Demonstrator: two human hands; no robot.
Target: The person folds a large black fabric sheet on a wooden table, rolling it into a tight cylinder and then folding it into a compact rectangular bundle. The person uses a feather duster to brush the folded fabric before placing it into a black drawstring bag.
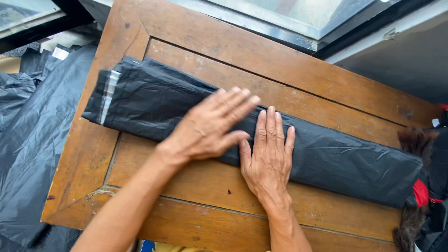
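Observation:
A long folded bundle of black plastic sheeting (336, 158) lies across a brown wooden table (261, 60), running from upper left to lower right. Its left end shows a grey and white striped edge (108, 95). My left hand (205, 126) presses flat on the middle of the bundle, fingers spread and pointing right. My right hand (268, 156) lies flat beside it, fingers pointing away from me, palm on the bundle's near edge. Neither hand grips anything.
More loose black plastic sheets (28, 140) hang off the table's left side. At the right edge sit a dark brush of bristles (413, 144) and something red (421, 192). A glass pane in a metal frame (298, 18) lies beyond the table.

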